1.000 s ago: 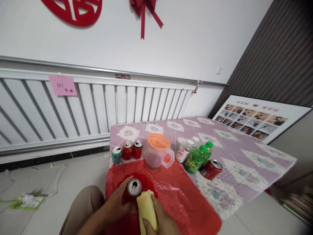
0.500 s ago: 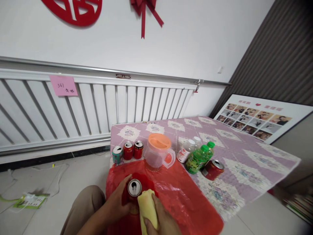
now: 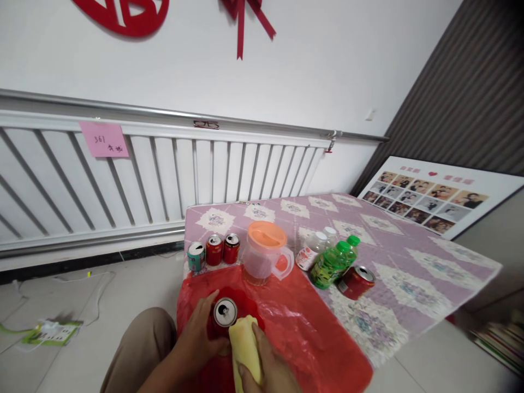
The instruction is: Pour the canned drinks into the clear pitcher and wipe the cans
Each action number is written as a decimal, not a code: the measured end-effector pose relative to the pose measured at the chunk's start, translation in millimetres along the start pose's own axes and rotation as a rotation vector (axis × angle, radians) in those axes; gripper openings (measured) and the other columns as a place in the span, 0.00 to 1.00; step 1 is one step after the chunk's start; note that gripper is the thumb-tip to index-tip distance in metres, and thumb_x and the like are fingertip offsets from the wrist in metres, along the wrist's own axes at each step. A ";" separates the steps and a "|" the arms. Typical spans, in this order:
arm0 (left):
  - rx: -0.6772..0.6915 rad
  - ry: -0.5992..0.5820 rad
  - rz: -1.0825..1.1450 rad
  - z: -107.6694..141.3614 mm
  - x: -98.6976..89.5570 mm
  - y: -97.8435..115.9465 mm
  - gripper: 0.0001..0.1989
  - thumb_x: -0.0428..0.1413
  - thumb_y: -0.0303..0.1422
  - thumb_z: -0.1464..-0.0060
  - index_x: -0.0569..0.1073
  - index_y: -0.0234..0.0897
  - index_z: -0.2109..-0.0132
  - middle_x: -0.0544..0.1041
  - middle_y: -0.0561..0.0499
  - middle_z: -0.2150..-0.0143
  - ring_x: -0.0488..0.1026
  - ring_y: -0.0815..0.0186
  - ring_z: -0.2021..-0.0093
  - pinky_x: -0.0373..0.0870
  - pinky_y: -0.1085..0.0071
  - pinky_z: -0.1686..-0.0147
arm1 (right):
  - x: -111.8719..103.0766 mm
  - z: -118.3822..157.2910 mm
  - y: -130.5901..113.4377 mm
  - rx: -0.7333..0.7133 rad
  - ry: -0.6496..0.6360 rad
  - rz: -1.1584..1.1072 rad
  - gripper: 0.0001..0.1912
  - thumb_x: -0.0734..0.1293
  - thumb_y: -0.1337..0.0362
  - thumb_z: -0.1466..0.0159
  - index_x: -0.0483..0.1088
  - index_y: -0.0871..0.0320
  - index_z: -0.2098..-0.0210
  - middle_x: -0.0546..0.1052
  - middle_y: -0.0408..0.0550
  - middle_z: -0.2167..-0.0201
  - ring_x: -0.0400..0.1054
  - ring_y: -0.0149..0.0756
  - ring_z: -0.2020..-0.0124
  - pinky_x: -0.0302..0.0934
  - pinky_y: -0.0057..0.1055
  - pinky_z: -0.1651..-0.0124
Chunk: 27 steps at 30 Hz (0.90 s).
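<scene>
My left hand (image 3: pixel 200 334) is closed around the side of an opened drink can (image 3: pixel 225 313), whose silver top faces up toward me. Folded into a thick roll, a yellow cloth (image 3: pixel 245 346) is gripped in my right hand (image 3: pixel 273 367), its upper end close against the can's right side. Whether the cloth presses on the can is hard to make out. Under both hands lies a red plastic sheet or bag (image 3: pixel 311 333), with a darker red scalloped rim (image 3: pixel 257 305) around the can. The can's lower part is mostly hidden.
Beyond the sheet stands a clear jug (image 3: pixel 262 262) with an orange lid. Left of it are a teal can (image 3: pixel 196 257) and two red cans (image 3: pixel 214 251). To its right stand several bottles (image 3: pixel 331 265), and a large red can (image 3: pixel 356 283) lies tilted on the purple tablecloth (image 3: pixel 393 262).
The can's opening and pull tab have turned slightly within my left hand. The cloth has hardly moved, and the view has tilted a little.
</scene>
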<state>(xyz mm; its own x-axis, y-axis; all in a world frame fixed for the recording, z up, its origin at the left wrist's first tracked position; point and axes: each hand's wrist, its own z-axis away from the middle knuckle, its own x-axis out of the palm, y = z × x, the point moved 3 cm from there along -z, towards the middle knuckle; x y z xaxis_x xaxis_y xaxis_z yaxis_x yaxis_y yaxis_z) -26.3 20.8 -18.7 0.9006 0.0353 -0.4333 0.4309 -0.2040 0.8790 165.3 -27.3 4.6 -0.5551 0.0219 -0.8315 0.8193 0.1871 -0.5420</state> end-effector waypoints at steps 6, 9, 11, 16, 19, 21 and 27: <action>0.019 -0.152 0.048 -1.6 -10.7 -1.7 0.44 0.55 0.20 0.61 0.53 0.40 0.35 0.62 0.42 0.35 0.59 0.51 0.35 0.53 0.49 0.35 | 1.5 0.2 3.6 -0.011 0.019 -0.002 0.32 0.63 0.67 0.45 0.62 0.62 0.39 0.73 0.57 0.45 0.71 0.49 0.47 0.68 0.41 0.49; 0.028 -0.174 0.042 -1.5 -11.2 -1.6 0.42 0.53 0.19 0.63 0.57 0.40 0.37 0.64 0.44 0.36 0.59 0.52 0.35 0.53 0.51 0.35 | 2.9 -0.1 3.6 -0.016 0.010 0.002 0.32 0.63 0.67 0.44 0.62 0.62 0.39 0.73 0.58 0.45 0.71 0.49 0.48 0.68 0.40 0.49; 0.042 -0.147 0.041 -0.7 -9.2 -1.8 0.41 0.53 0.19 0.62 0.59 0.39 0.38 0.64 0.43 0.36 0.60 0.53 0.36 0.55 0.52 0.35 | 3.1 0.2 2.8 -0.018 0.014 0.003 0.32 0.63 0.67 0.44 0.62 0.63 0.39 0.74 0.58 0.45 0.71 0.48 0.48 0.68 0.40 0.50; 0.049 -0.057 0.012 1.8 -0.5 -6.3 0.43 0.57 0.20 0.63 0.57 0.39 0.37 0.65 0.41 0.38 0.61 0.50 0.37 0.55 0.50 0.36 | -1.7 1.8 -5.1 -0.002 0.019 -0.007 0.32 0.63 0.69 0.44 0.62 0.61 0.39 0.74 0.56 0.46 0.71 0.48 0.48 0.68 0.40 0.49; 0.032 -0.007 -0.014 1.6 1.2 -6.7 0.43 0.60 0.21 0.63 0.58 0.40 0.37 0.66 0.42 0.40 0.63 0.49 0.39 0.56 0.50 0.37 | -5.0 2.3 -9.1 0.007 0.007 -0.013 0.33 0.63 0.70 0.44 0.61 0.60 0.38 0.74 0.57 0.46 0.72 0.48 0.49 0.68 0.41 0.49; 0.018 -0.011 -0.021 0.8 0.3 -5.6 0.43 0.61 0.22 0.63 0.59 0.39 0.37 0.67 0.41 0.41 0.63 0.49 0.39 0.57 0.49 0.38 | -4.7 2.4 -8.3 -0.002 0.001 -0.011 0.32 0.62 0.69 0.44 0.61 0.61 0.39 0.74 0.57 0.46 0.71 0.49 0.48 0.68 0.41 0.50; 0.044 -0.115 0.063 -0.5 -8.4 -4.5 0.47 0.56 0.19 0.62 0.52 0.41 0.34 0.59 0.43 0.33 0.56 0.52 0.34 0.52 0.50 0.35 | 2.7 4.0 3.2 -0.014 0.028 0.013 0.33 0.63 0.67 0.44 0.62 0.60 0.39 0.73 0.55 0.45 0.71 0.48 0.48 0.68 0.40 0.49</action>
<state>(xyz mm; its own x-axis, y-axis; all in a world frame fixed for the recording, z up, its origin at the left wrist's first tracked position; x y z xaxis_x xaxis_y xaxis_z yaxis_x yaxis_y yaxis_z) -35.7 21.9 -19.0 0.9120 -0.0912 -0.3999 0.3687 -0.2449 0.8967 167.0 -30.5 0.1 -0.5487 0.0522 -0.8344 0.8243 0.2000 -0.5296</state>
